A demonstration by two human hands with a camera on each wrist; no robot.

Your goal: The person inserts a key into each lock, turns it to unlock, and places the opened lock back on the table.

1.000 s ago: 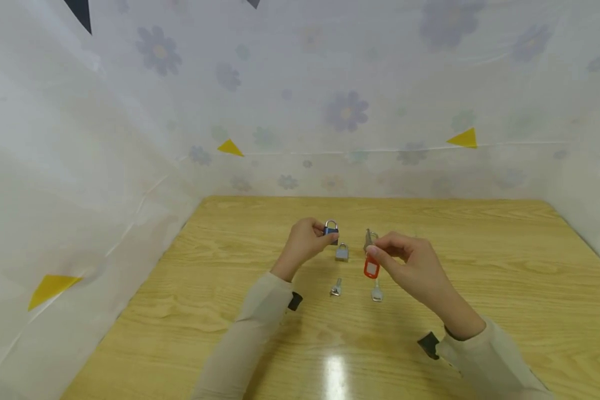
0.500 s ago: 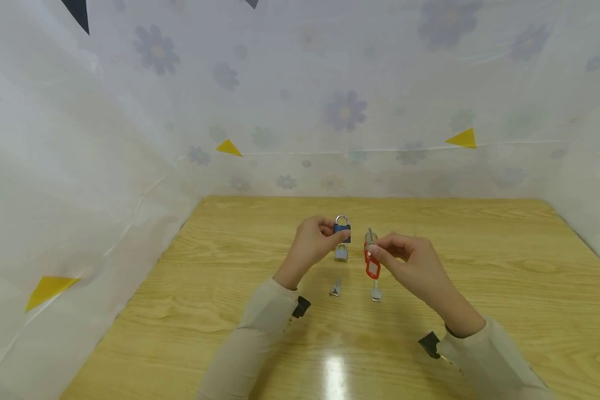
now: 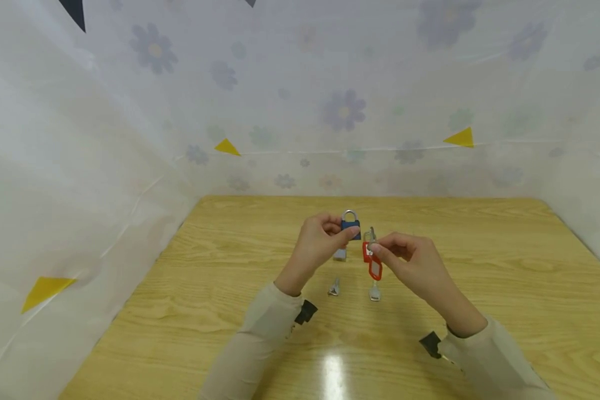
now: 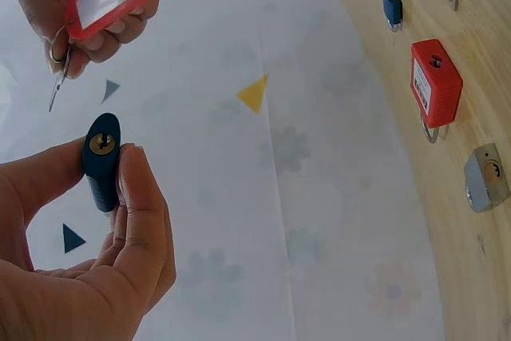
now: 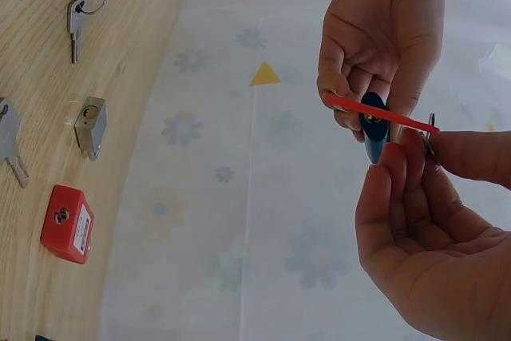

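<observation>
The worktop [image 3: 480,278] is pale grained wood, glossy enough to throw glare (at 6 o'clock). The blue padlock [image 3: 350,226] has a shiny metal shackle; the red key tag [image 3: 374,268] looks smooth plastic.

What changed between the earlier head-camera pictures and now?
The left hand carried the blue padlock up and rightward, close to the key with the red tag pinched in the right hand. Both grips held; the silver padlock and loose keys on the table stayed put.
</observation>
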